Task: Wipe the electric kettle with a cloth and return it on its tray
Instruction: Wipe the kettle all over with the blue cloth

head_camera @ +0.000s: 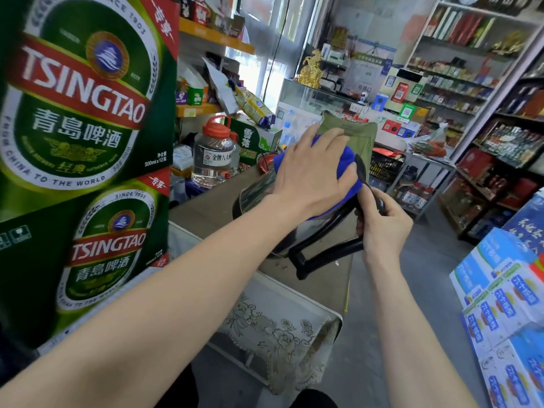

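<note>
The kettle (265, 198) is held in the air over the table (212, 210), tipped well over onto its side so that the cloth can reach its upper wall. The right hand (382, 228) takes the weight: its fingers (366, 198) are wrapped shut around the top of the black handle (329, 245), which also steadies the kettle against the push of wiping. The left hand (312, 175) lies flat on the blue cloth (347, 160), fingers spread and pressing it onto the shiny steel body rather than pinching it. Tilted like this, the kettle's long axis runs from lower left, where the base seems to face, up toward the far right, where the lid end points away from the person; the handle faces down and toward the person. I cannot see its tray, probably hidden behind kettle and hands.
</note>
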